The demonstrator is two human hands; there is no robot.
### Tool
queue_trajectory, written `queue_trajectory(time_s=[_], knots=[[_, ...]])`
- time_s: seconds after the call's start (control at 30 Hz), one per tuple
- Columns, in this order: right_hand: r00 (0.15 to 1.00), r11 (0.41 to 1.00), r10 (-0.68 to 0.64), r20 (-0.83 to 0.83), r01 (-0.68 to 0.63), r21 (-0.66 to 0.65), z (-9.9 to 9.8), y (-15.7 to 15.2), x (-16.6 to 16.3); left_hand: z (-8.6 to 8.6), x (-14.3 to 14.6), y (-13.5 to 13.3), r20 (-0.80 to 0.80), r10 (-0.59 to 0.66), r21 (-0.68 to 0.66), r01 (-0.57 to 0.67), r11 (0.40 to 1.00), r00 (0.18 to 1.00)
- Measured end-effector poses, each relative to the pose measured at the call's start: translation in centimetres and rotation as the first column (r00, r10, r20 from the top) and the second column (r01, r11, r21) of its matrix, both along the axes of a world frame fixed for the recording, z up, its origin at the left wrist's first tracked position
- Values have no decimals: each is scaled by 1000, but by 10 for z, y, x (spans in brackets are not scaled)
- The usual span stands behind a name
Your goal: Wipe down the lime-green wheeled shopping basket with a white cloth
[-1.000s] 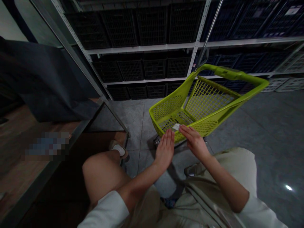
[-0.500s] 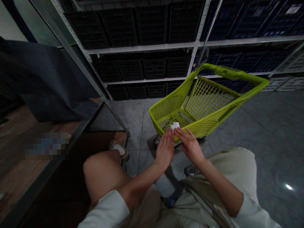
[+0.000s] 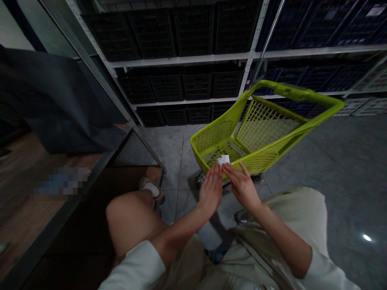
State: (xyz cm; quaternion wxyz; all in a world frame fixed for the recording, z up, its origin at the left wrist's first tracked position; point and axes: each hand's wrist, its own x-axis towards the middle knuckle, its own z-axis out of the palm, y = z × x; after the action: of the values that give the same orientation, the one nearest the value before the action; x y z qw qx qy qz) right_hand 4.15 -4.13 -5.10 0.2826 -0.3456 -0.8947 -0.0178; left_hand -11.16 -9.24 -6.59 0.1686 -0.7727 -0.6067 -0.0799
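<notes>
With fingers extended, the left hand and right hand come together at a white scrap, perhaps paper, by the green cart. Whether either grip pinches it, I cannot tell.

No lettering is legible. A pale label on a dark blue crate, far right, is too small to read.

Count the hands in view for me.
2: the left hand and right hand, close together next to the white scrap, in front of the green cart. No others show.
</notes>
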Motion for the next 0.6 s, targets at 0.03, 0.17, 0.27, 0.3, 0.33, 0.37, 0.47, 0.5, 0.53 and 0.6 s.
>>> queue_trajectory(time_s=[0.03,0.17,0.27,0.3,0.33,0.37,0.47,0.5,0.53,0.6], knots=[[1000,1000,7,-1,-7,2,0,5,7,0,0,0,0,-4,-1,4,1000,1000],[973,975,-215,-87,219,37,4,48,55,1,-1,-1,-9,-12,5,12,1000,1000],[917,924,-375,-140,382,29,6,57,60,1,-1,-1,-10,-10,11,10,1000,1000],[917,924,-375,-136,382,26,6,51,52,1,0,-1,-5,-11,12,11,1000,1000],[930,936,-345,-123,351,24,5,41,40,0,0,-1,3,-11,13,11,1000,1000],[952,956,-290,-104,293,20,4,29,26,0,0,-1,13,-11,13,11,1000,1000],[996,997,-77,-53,76,-15,2,0,-3,0,0,0,27,-1,11,1,1000,1000],[998,999,-36,-47,35,-24,3,-2,-3,0,0,0,22,2,10,-2,1000,1000],[999,999,-25,-44,24,-25,3,1,1,1,-1,0,13,3,8,-3,1000,1000],[994,996,-92,-53,91,-7,5,18,23,2,-1,-1,-4,-2,4,2,1000,1000]])
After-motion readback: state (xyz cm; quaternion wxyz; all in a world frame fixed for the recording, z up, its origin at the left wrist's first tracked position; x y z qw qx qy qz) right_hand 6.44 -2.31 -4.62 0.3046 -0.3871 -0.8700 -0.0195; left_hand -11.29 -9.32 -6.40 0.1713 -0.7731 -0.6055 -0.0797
